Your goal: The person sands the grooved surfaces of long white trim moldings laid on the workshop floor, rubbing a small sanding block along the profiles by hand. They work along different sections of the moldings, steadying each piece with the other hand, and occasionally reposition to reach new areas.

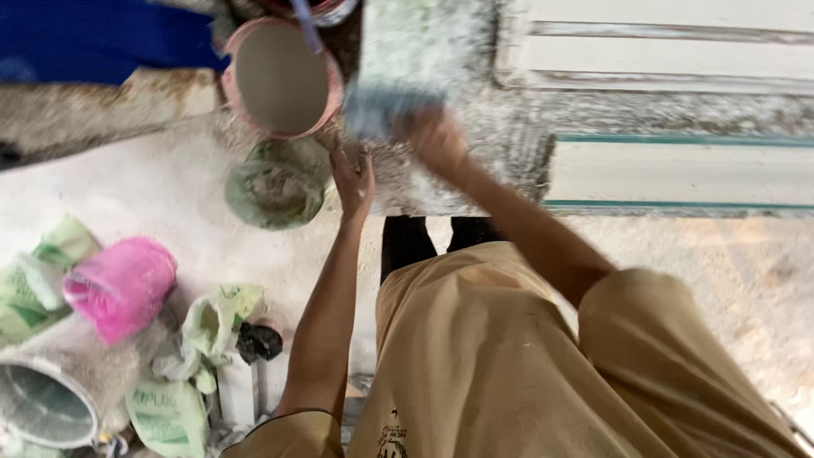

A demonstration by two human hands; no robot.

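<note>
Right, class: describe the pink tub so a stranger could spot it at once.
Start at the pile of bags on the floor at lower left, well away from both hands. The pink tub lies on its side just above the grey pipe. It is the only bright pink thing among pale green bags.

Left hand [354, 180] rests flat on the near edge of the paint-spattered tabletop [500, 127]. Right hand [431, 136], blurred, presses a blue-grey pad [377, 110] to the tabletop's surface. A pink-rimmed bucket [282, 78] stands at the tabletop's left edge, a green-smeared bowl [275, 183] just below it.
</note>
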